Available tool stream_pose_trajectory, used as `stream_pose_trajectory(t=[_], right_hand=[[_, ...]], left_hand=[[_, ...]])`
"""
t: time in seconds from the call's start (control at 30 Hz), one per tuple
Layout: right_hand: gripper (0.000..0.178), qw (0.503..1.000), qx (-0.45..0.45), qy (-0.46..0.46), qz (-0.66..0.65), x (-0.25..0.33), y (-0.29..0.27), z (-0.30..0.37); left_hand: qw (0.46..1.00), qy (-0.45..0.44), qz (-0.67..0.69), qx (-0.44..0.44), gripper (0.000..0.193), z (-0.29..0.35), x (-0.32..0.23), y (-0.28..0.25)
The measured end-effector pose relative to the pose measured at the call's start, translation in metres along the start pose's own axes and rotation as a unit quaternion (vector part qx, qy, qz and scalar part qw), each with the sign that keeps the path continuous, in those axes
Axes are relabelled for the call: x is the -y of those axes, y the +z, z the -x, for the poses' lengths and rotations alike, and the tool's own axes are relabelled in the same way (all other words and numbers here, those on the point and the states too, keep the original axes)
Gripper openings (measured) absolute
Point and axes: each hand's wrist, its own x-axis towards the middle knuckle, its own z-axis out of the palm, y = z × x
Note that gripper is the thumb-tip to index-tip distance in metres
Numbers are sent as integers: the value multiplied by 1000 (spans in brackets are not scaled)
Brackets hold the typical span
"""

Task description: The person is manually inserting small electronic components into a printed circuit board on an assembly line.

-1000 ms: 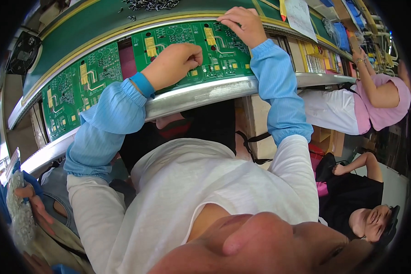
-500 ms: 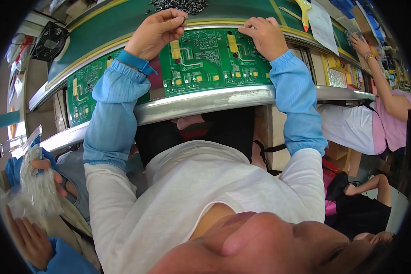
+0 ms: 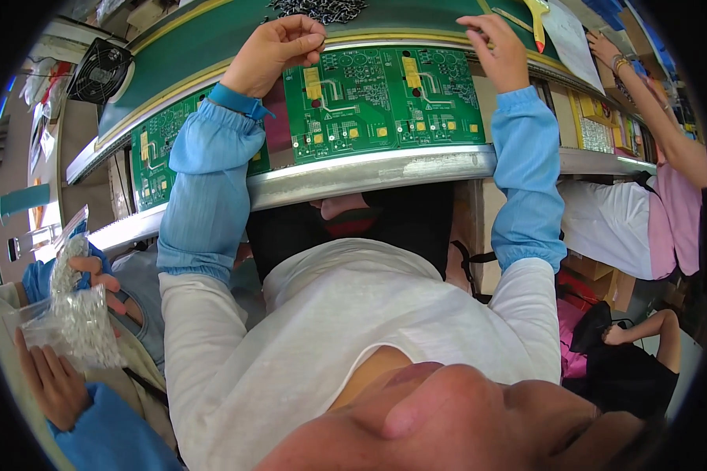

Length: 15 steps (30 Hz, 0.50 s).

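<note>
My left hand, with a blue band at the wrist, is raised over the upper left edge of a green circuit board. Its thumb and forefinger are pinched together on something too small to make out. My right hand hovers at the top right corner of a second, adjoining green board. Its fingers are apart, and nothing shows between them. Both boards lie flat in the metal-edged track, each with a yellow strip. A heap of small dark parts with shiny legs sits beyond my left hand.
A metal rail runs along the near side. Another green board lies further left, near a black fan. A yellow-handled brush and a paper sheet lie at right. Co-workers sit on both sides; one holds bags of small parts.
My right hand has moved right, off the board's upper edge, and its fingers have spread. My left hand stays pinched near the same place. The whole view has shifted slightly.
</note>
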Motion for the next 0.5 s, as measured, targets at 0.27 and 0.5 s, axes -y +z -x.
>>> stream_pose_trajectory(t=[0.27, 0.5], right_hand=[[18, 998, -25, 61, 0, -14, -6, -1], [15, 997, -38, 61, -2, -10, -8, -4]], left_hand=[[827, 184, -527, -64, 13, -5, 15, 10], [784, 204, -585, -33, 12, -9, 20, 19]])
